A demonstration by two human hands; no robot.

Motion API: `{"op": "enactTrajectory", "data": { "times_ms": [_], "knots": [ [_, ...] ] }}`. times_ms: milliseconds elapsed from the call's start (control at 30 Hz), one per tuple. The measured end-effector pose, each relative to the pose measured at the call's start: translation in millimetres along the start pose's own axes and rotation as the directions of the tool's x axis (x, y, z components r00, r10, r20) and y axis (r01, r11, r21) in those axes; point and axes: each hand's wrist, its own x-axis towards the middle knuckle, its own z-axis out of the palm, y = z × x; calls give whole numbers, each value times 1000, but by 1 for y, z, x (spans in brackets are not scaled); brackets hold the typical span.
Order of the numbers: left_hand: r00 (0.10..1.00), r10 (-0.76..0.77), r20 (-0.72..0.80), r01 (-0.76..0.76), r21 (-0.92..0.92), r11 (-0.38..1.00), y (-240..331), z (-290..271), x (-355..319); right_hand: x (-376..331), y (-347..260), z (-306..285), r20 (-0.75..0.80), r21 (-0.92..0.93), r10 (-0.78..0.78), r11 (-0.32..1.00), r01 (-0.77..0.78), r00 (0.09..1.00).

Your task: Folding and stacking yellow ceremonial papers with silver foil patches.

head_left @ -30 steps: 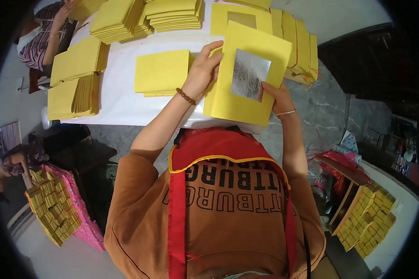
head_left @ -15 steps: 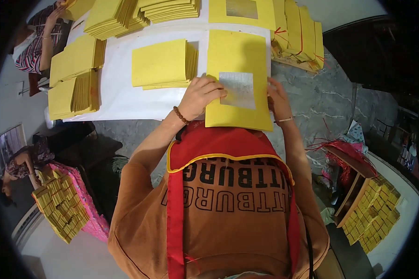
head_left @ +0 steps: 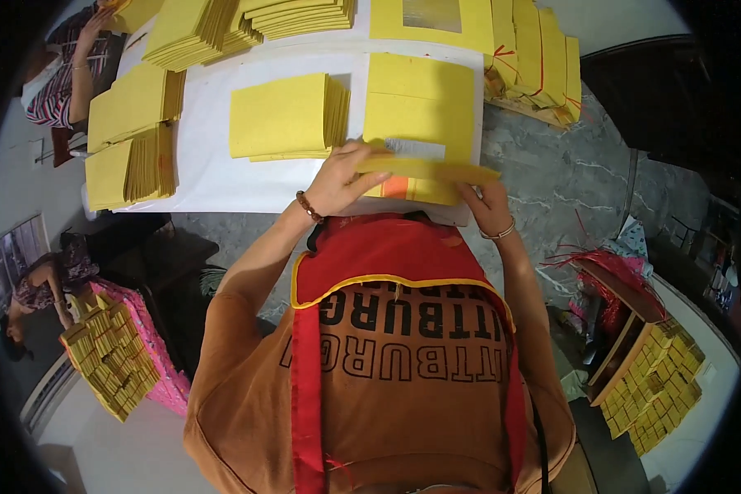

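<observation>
Head view shows the person bent over a white tabletop (head_left: 222,177), folding the near edge of a yellow paper sheet (head_left: 424,107) that lies flat just in front of them. The left hand (head_left: 346,177) rests on the raised flap (head_left: 436,169), its fingers (head_left: 369,156) pressed together and pinching the flap's left end; the right hand (head_left: 487,206) holds the right end from below, but its fingers are mostly hidden under the paper, so I cannot tell how they are set. A small silvery patch (head_left: 416,148) and an orange strip (head_left: 395,187) show near the fold line. To fold well, I judge both ends of the flap should come over evenly, so that the crease runs straight across, and the sheet below should stay square to the tabletop's edge rather than skew. Pressing from the middle outward would likely keep the thin paper from buckling. Just to the left lies a stack of yellow sheets (head_left: 284,115), near enough that a sliding wrist could nudge it; more stacks (head_left: 132,148) sit farther left and bundles tied with red string (head_left: 535,58) to the right.
</observation>
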Motion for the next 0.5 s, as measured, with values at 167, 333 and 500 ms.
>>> {"op": "enactTrajectory", "data": {
  "times_ms": [167, 333, 500],
  "knots": [
    [909, -393, -142, 379, -117, 918, 16, 14, 16, 12, -12, 14, -152, 339, 340, 900, -274, 928],
    [856, -463, -231, 468, -35, 883, 11, 24, 20, 25, -17, 26, -292, 487, 447, 831, -271, 845],
    [823, -485, -296, 462, -146, 875, 13, 23, 27, 24, -12, 23, -255, 303, 425, 888, -345, 869]
  ]
}}
